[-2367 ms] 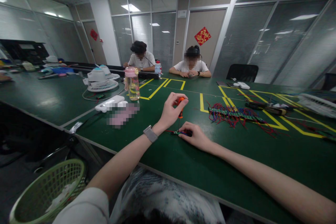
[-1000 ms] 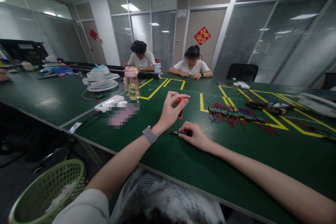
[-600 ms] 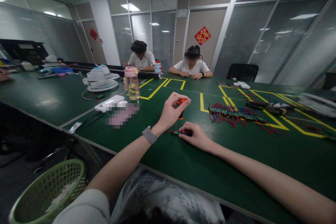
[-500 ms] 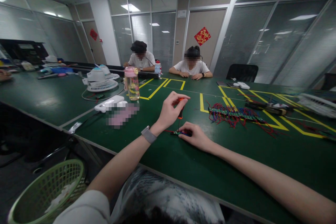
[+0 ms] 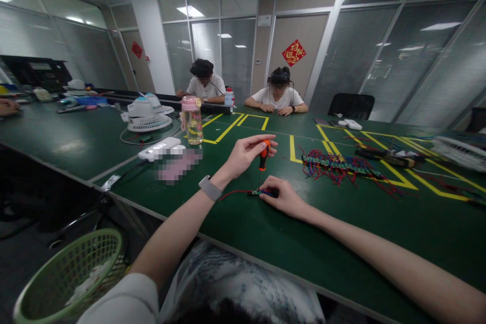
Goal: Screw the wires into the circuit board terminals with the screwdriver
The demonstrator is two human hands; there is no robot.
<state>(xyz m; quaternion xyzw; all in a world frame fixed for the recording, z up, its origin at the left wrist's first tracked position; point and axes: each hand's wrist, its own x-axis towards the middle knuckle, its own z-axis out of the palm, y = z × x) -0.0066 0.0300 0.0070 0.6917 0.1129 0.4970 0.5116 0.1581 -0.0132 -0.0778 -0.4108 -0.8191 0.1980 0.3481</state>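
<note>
My left hand [image 5: 248, 153] has its fingers closed around the top of an orange and black screwdriver [image 5: 263, 161]. The screwdriver stands nearly upright, its thin shaft reaching down to a small green circuit board [image 5: 254, 193] on the table. Against the board's right end, my right hand [image 5: 281, 196] pinches it, hiding part of it. A red wire [image 5: 233, 193] runs out leftward from the board, and a bit of blue wire shows by my right fingers. Whether the tip sits in a screw is too small to tell.
Right of my hands lies a row of circuit boards with red and blue wires [image 5: 341, 164]. A pink-lidded bottle [image 5: 194, 126], a white power strip [image 5: 159, 149] and white fan parts [image 5: 149, 122] are at left. Two people sit opposite. A green basket [image 5: 70, 263] stands below the table edge.
My left hand has shifted its grip on the screwdriver, fingers now more extended and more of the handle showing. The red wire is more exposed. My right hand stays put.
</note>
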